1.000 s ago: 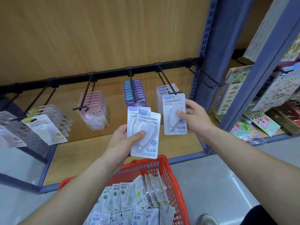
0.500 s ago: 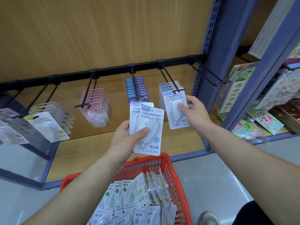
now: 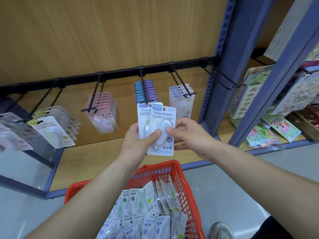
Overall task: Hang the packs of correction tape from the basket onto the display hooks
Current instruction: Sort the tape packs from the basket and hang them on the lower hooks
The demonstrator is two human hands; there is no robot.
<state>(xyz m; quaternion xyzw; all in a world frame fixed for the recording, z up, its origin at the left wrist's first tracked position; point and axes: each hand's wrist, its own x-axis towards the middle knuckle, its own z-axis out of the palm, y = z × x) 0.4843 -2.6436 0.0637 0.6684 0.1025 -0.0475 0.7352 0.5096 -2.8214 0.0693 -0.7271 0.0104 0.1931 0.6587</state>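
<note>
My left hand point(image 3: 138, 144) grips two white Campus correction tape packs point(image 3: 161, 121), fanned one over the other, thumb across the front pack. My right hand point(image 3: 188, 137) pinches the right edge of the front pack. Behind them a black rail carries display hooks point(image 3: 183, 87). The hook on the right holds several white packs point(image 3: 181, 102); others hold purple packs point(image 3: 146, 90), pink packs point(image 3: 103, 112) and yellow-green packs point(image 3: 53, 130). The red basket point(image 3: 183, 185) below my arms holds several loose packs point(image 3: 138, 204).
The rightmost hook point(image 3: 224, 78) on the rail is bare. A blue perforated upright point(image 3: 222, 66) bounds the bay on the right; beyond it are sticker sheets point(image 3: 255, 100). A wooden shelf board point(image 3: 96, 156) lies under the hooks. My shoe point(image 3: 222, 230) is by the basket.
My right hand let go of the pack it hung on the right hook and came back down to the front pack in my left hand.
</note>
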